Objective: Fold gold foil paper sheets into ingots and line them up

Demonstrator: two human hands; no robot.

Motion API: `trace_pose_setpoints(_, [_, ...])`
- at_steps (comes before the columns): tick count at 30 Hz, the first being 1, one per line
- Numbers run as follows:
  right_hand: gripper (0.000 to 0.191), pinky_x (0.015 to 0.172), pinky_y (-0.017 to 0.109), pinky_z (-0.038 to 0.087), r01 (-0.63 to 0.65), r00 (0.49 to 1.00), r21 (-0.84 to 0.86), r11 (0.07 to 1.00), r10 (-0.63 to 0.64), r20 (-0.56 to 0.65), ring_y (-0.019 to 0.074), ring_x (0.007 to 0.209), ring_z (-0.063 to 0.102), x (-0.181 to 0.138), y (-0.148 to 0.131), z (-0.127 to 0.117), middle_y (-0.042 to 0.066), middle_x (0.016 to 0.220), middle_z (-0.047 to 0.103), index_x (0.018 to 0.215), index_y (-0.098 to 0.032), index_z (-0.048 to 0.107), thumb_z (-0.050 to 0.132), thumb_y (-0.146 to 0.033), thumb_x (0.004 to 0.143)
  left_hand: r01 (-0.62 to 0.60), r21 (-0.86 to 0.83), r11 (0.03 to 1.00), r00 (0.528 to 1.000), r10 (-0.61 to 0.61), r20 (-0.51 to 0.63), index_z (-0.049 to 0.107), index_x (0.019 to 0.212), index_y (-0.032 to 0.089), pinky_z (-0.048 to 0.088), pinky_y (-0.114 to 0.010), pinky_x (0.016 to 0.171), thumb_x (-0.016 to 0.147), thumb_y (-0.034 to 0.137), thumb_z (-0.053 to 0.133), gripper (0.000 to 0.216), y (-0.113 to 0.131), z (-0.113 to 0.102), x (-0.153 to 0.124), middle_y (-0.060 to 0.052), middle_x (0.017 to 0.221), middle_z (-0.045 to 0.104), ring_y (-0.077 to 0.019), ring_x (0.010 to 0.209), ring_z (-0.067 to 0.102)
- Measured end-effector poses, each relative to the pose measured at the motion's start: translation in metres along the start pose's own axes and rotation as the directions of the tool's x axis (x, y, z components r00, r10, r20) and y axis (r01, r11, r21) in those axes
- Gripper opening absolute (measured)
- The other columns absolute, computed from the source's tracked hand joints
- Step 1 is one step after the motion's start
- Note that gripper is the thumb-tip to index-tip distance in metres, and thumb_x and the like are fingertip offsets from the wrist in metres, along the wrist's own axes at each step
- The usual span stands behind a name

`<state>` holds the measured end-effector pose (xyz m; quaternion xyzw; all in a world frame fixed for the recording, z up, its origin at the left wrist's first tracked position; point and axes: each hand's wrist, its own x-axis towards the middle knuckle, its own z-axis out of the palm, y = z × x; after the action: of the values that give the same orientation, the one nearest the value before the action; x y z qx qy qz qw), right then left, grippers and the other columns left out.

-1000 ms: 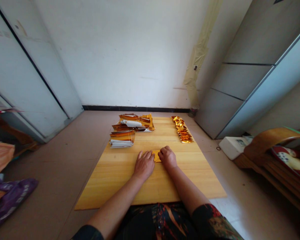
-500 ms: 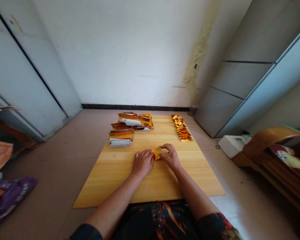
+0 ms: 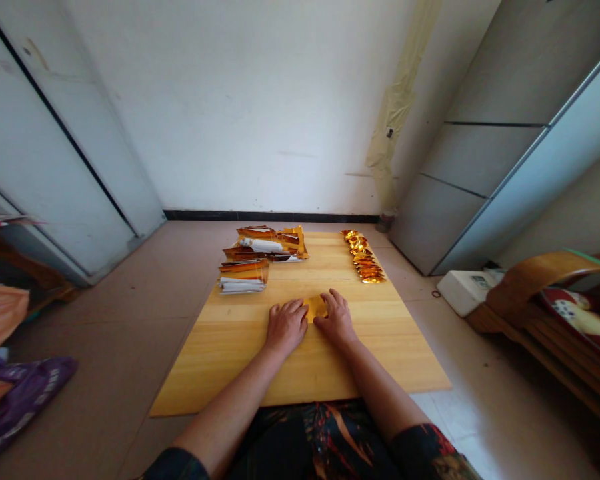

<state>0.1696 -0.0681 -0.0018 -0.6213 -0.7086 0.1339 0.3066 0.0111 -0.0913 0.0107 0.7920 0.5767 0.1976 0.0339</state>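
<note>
A small folded piece of gold paper (image 3: 314, 307) lies on the wooden board (image 3: 230, 360) between my two hands. My left hand (image 3: 285, 326) lies flat on the board, its fingertips on the paper's left edge. My right hand (image 3: 336, 318) has its fingers stretched out and pressed flat over the paper's right side. Most of the paper is covered by my fingers.
Stacks of gold and white paper sheets (image 3: 257, 259) sit at the board's far left. A row of folded gold pieces (image 3: 364, 257) runs along its far right edge. A white box (image 3: 464, 291) and a wooden chair (image 3: 555, 300) stand to the right, a purple bag (image 3: 20, 393) to the left.
My right hand went from a closed fist on the paper, to lifting a flap, to lying flat on it. My left hand has barely moved.
</note>
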Motion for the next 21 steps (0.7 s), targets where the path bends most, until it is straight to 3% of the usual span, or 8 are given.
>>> trace_pose_setpoints(11, [0.056,0.101,0.036,0.041,0.006,1.0,0.188,0.982,-0.002,-0.024,0.0223,0.123,0.046,0.003,0.035,-0.012,0.011,0.131,0.048,0.11,-0.018,0.061,0.053,-0.004,0.056,0.022,-0.004,1.0,1.0,-0.022,0.011,0.062,0.11,0.03,0.034,-0.043,0.095,0.085,0.023,0.05,0.029,-0.001,-0.002,0.001,-0.003,0.128,0.058,-0.0206,0.116,0.052])
trace_pose_setpoints(14, [0.049,0.091,0.034,0.048,-0.006,0.999,0.289,0.957,0.019,-0.044,0.0214,0.115,0.052,0.005,0.033,-0.021,0.01,0.127,0.052,0.101,-0.018,0.064,0.05,-0.005,0.056,0.024,-0.008,1.0,1.0,-0.024,0.01,0.062,0.11,0.031,0.034,-0.043,0.094,0.085,0.023,0.049,0.029,-0.003,-0.001,0.002,-0.002,0.128,0.059,-0.0204,0.115,0.052])
trace_pose_setpoints(17, [0.035,0.074,0.029,0.052,-0.009,0.993,0.412,0.911,0.055,-0.1,0.0176,0.092,0.061,0.007,0.016,-0.027,0.007,0.107,0.063,0.092,-0.018,0.064,0.048,-0.01,0.063,0.026,-0.016,1.0,1.0,-0.025,0.008,0.062,0.109,0.03,0.034,-0.043,0.094,0.084,0.022,0.05,0.029,-0.003,-0.001,0.001,-0.002,0.127,0.059,-0.0204,0.115,0.052])
trace_pose_setpoints(19, [0.029,0.062,0.025,0.051,-0.043,0.998,0.474,0.879,0.055,-0.013,0.0131,0.07,0.061,0.008,0.0,-0.025,0.003,0.088,0.066,0.09,-0.018,0.064,0.048,-0.013,0.066,0.032,-0.022,0.999,0.999,-0.032,0.01,0.062,0.109,0.03,0.034,-0.043,0.094,0.084,0.023,0.051,0.029,-0.003,-0.002,0.001,-0.002,0.128,0.059,-0.0205,0.116,0.052])
trace_pose_setpoints(21, [0.019,0.058,0.022,0.048,-0.043,0.992,0.473,0.88,-0.019,0.126,0.0114,0.062,0.058,0.008,-0.013,-0.019,-0.001,0.076,0.065,0.08,-0.018,0.064,0.052,-0.014,0.066,0.04,-0.028,0.999,0.999,-0.04,0.016,0.061,0.109,0.031,0.034,-0.042,0.093,0.083,0.023,0.051,0.029,-0.003,-0.003,0.001,-0.001,0.128,0.058,-0.0203,0.116,0.051])
